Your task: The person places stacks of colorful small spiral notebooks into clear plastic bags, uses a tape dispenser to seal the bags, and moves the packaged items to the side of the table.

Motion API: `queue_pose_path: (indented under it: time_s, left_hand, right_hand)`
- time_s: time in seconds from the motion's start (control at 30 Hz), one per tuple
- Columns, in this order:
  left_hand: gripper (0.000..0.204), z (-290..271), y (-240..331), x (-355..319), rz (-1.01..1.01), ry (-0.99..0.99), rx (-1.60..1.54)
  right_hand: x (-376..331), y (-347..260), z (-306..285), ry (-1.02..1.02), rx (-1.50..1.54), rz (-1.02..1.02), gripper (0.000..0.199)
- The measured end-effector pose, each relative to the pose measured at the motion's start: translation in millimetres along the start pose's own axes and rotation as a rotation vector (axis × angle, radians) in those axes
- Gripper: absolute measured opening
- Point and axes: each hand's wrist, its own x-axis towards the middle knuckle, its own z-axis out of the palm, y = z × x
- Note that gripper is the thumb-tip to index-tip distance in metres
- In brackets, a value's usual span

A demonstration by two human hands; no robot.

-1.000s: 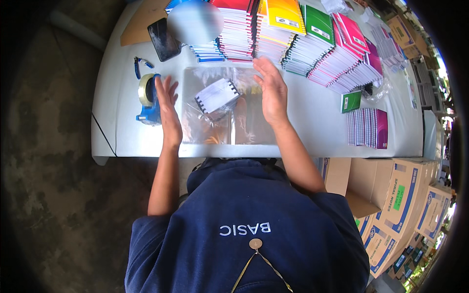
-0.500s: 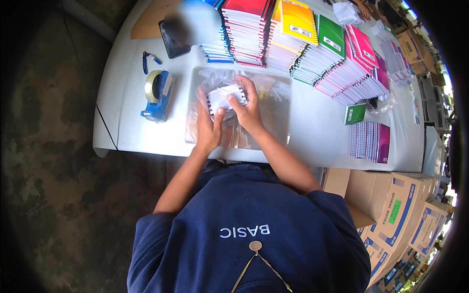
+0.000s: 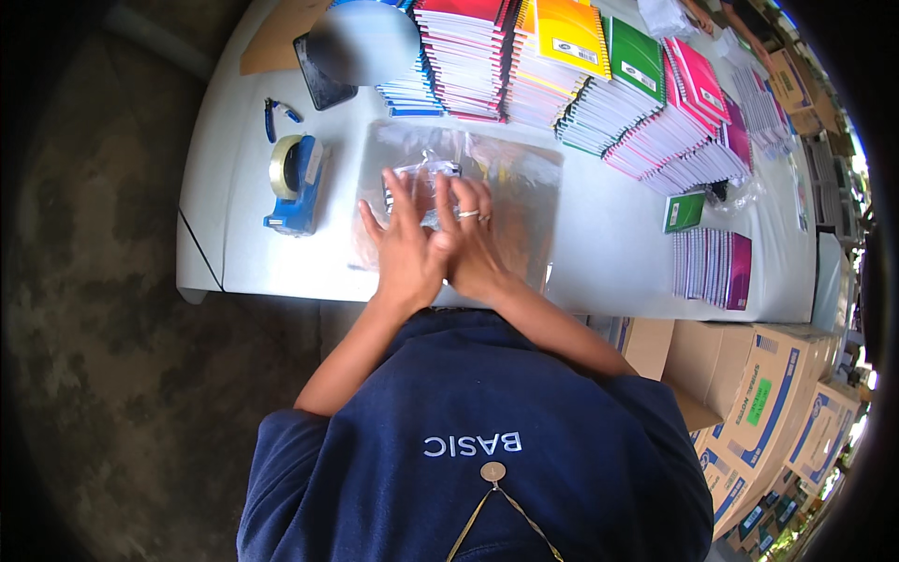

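Note:
A small spiral notebook or a short stack of them (image 3: 423,172), wrapped in clear plastic, lies in front of me, its nearer part hidden under my fingers. My left hand (image 3: 408,258) rests on its near side with fingers spread. Beside it and crossing close at the thumbs, my right hand (image 3: 476,251), with a ring on one finger, stretches its fingers over the wrapped bundle. Both palms face down and neither hand grips anything. Beneath is a pile of clear plastic bags or sheets (image 3: 524,192) on the white table (image 3: 609,253).
To the left stand a blue tape dispenser (image 3: 296,201) and small blue-handled cutters (image 3: 272,122). Tall rows of spiral notebooks (image 3: 468,70) line the far side. A purple notebook stack (image 3: 712,270) and a green notebook (image 3: 684,213) lie right. Cardboard boxes (image 3: 763,412) stand at lower right.
The wrapped bundle, earlier held up between both hands, now lies lower on the plastic. My hands have turned palms down, moved nearer to me and stretched their fingers over it.

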Motion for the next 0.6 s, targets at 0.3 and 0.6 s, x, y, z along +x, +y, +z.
queue_pose_path:
  time_s: [0.3, 0.6]
  left_hand:
    - [0.034, -53.4, -44.9, 89.9, 0.166, -0.424, -0.078]
    - [0.019, -35.0, -41.9, 79.8, 0.319, -0.202, 0.125]
  right_hand:
    - [11.3, -3.0, -6.9, 0.04, -0.159, -0.245, 0.038]
    - [16.7, -10.2, -10.3, 0.011, -0.258, -0.207, 0.035]
